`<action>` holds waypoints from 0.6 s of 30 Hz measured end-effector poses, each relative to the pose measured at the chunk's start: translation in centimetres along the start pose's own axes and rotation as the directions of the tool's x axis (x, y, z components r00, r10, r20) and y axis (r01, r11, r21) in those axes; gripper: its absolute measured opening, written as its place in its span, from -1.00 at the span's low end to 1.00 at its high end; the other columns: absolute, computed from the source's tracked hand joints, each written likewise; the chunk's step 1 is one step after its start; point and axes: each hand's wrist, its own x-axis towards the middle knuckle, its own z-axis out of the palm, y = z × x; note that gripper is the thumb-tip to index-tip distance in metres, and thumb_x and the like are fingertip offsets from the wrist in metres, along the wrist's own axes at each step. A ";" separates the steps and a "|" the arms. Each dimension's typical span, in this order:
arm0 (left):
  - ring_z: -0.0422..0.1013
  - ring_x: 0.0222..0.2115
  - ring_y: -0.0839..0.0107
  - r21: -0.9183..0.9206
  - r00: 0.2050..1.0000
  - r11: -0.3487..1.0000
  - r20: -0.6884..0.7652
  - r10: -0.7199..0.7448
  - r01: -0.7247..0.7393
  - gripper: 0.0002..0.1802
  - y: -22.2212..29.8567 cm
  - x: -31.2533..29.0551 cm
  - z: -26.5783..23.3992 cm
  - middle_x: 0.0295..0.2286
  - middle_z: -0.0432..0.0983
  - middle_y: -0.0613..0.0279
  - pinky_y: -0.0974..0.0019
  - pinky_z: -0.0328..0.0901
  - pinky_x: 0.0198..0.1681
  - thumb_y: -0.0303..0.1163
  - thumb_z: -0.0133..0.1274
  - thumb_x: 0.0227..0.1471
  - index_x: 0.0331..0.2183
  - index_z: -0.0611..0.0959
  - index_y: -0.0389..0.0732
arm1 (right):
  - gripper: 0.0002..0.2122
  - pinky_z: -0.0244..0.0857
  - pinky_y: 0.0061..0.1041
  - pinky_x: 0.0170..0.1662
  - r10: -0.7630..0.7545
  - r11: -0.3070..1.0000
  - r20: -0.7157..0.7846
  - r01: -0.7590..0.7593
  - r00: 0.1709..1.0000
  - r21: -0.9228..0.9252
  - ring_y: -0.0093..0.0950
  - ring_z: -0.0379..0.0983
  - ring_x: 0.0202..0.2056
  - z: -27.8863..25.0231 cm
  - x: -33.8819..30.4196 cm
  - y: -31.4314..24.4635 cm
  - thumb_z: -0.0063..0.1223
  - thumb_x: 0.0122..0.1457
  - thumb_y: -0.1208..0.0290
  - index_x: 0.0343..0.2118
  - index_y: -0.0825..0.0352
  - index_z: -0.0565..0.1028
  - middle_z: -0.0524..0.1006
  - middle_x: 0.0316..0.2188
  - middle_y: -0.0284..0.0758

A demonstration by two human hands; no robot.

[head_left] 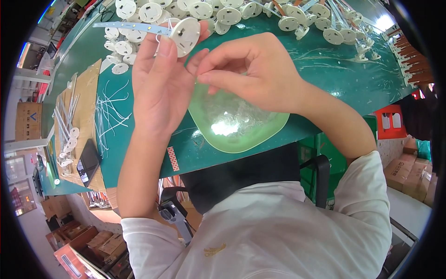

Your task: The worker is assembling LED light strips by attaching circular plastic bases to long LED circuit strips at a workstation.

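Observation:
My left hand (160,83) is raised over the green table (325,79) and holds a white round disc (185,30) joined to a thin pale blue strip (130,27) that sticks out to the left. My right hand (251,69) is just right of it, thumb and forefinger pinched together near the disc's lower edge; whatever sits between those fingertips is too small to see. Below both hands lies a shallow pale green translucent bowl (241,130) at the table's near edge.
Many white round discs (223,14) are heaped along the far side of the table. Loose white wires (109,116) lie at the left beside a cardboard sheet (86,97), strips and a dark phone (88,162). Cartons stand on the floor at right.

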 end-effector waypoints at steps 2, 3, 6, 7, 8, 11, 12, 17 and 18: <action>0.33 0.05 0.23 -0.030 0.998 1.000 0.067 0.010 -0.008 -0.58 0.1 -0.2 -0.7 -0.01 0.41 -0.02 0.17 0.28 0.02 -0.27 -0.01 0.20 0.03 0.38 -0.22 | -0.90 0.44 -0.61 -0.29 -0.009 1.000 -0.030 0.009 0.999 -0.005 -0.57 0.55 -0.41 0.3 0.0 0.1 0.11 0.10 0.61 -0.33 0.50 0.58 0.61 -0.38 -0.26; 0.32 0.06 0.23 -0.065 0.991 0.998 0.135 0.023 -0.014 -0.57 0.2 -0.3 -1.0 0.00 0.40 -0.03 0.16 0.27 0.03 -0.27 -0.02 0.20 0.04 0.37 -0.22 | -0.90 0.43 -0.61 -0.29 -0.016 1.000 -0.062 0.016 0.998 -0.014 -0.58 0.54 -0.42 0.5 0.0 0.2 0.11 0.11 0.60 -0.33 0.50 0.58 0.61 -0.37 -0.27; 0.30 0.07 0.18 -0.163 0.996 0.987 0.090 0.010 0.005 -0.54 0.0 -0.3 -0.7 0.02 0.37 -0.07 0.15 0.25 0.07 -0.24 -0.03 0.20 0.06 0.35 -0.24 | -0.90 0.42 -0.60 -0.34 -0.161 0.986 -0.183 0.152 0.970 -0.061 -0.57 0.53 -0.47 1.1 0.1 1.4 0.16 0.06 0.59 -0.35 0.47 0.59 0.62 -0.39 -0.25; 0.30 0.07 0.18 -0.164 0.995 0.986 0.095 0.009 0.006 -0.54 0.1 -0.3 -0.7 0.02 0.37 -0.07 0.15 0.25 0.07 -0.24 -0.03 0.20 0.06 0.35 -0.24 | -0.90 0.42 -0.60 -0.34 -0.162 0.986 -0.187 0.152 0.969 -0.064 -0.57 0.53 -0.47 1.2 0.2 1.5 0.16 0.06 0.59 -0.35 0.47 0.59 0.62 -0.39 -0.25; 0.29 0.08 0.15 -0.195 0.992 0.981 0.124 0.017 0.008 -0.53 0.2 -0.2 -0.8 0.04 0.35 -0.08 0.15 0.24 0.08 -0.24 -0.03 0.21 0.07 0.34 -0.25 | -0.90 0.41 -0.58 -0.39 -0.322 0.929 -0.159 0.279 0.933 -0.244 -0.52 0.53 -0.49 1.2 0.2 1.6 0.19 0.01 0.60 -0.37 0.44 0.59 0.61 -0.41 -0.25; 0.27 0.10 0.09 -0.247 0.986 0.969 0.161 0.050 -0.009 -0.51 0.6 -0.1 -1.2 0.06 0.31 -0.11 0.16 0.23 0.11 -0.23 -0.04 0.21 0.08 0.33 -0.27 | -0.88 0.39 -0.55 -0.47 -0.594 0.724 -0.108 0.470 0.797 -0.505 -0.43 0.53 -0.52 1.4 0.6 2.0 0.24 -0.10 0.60 -0.43 0.39 0.59 0.60 -0.46 -0.26; 0.26 0.11 0.06 -0.270 0.983 0.962 0.169 0.074 -0.027 -0.51 0.6 -0.1 -1.2 0.08 0.30 -0.13 0.17 0.23 0.11 -0.23 -0.04 0.21 0.09 0.33 -0.28 | -0.87 0.38 -0.53 -0.50 -0.706 0.608 -0.100 0.528 0.701 -0.594 -0.38 0.52 -0.53 1.4 0.7 2.1 0.26 -0.15 0.60 -0.45 0.36 0.59 0.59 -0.48 -0.27; 0.24 0.12 0.04 -0.207 0.986 0.978 0.150 0.071 -0.039 -0.53 0.5 -0.2 -1.3 0.08 0.29 -0.14 0.12 0.20 0.14 -0.31 0.02 0.17 0.08 0.33 -0.20 | -0.87 0.39 -0.55 -0.51 -0.722 0.567 -0.097 0.506 0.685 -0.650 -0.38 0.53 -0.53 0.6 0.5 1.7 0.27 -0.16 0.60 -0.47 0.34 0.59 0.59 -0.51 -0.29; 0.24 0.13 0.03 -0.170 0.991 0.984 0.113 0.067 -0.047 -0.54 0.5 -0.4 -1.3 0.08 0.29 -0.14 0.09 0.19 0.16 -0.36 0.05 0.14 0.05 0.34 -0.17 | -0.87 0.40 -0.56 -0.50 -0.725 0.591 -0.132 0.512 0.676 -0.623 -0.38 0.53 -0.53 0.6 0.6 1.3 0.27 -0.16 0.60 -0.47 0.34 0.59 0.59 -0.52 -0.29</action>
